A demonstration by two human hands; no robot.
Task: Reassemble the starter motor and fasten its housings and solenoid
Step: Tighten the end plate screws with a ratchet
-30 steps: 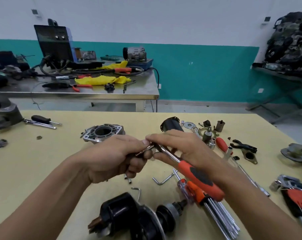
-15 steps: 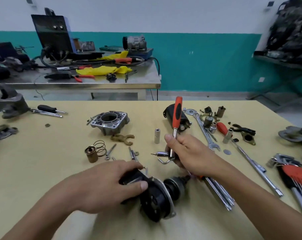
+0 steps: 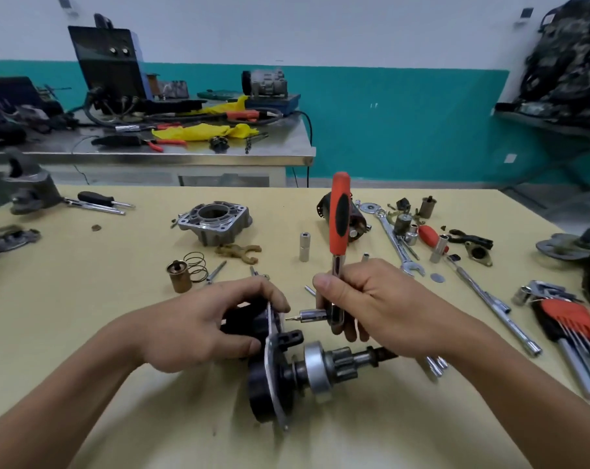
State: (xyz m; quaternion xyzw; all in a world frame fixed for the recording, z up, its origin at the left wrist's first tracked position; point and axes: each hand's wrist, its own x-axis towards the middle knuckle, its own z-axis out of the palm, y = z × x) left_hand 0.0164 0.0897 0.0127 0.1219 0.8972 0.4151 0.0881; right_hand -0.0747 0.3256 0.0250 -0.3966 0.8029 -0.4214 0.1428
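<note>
On the yellow table, head view:
Starter motor: it lies on its side right in front of you, pinion gear pointing right.
Your left hand: clamped over the black solenoid end of the motor, fingers curled on top, thumb below.
Your right hand: closed around the ratchet, orange handle upright, its bit level and just touching the motor's metal plate.
Behind the hands: aluminium housing, brown fork lever, spring, brass plunger, loose socket.
Right side: combination spanner, long extension bar, hex key set, small parts scattered near them.
In the way: your right forearm covers the tools lying under it.
Writing: none that you can read.
Beyond: steel bench with yellow cloth.
</note>
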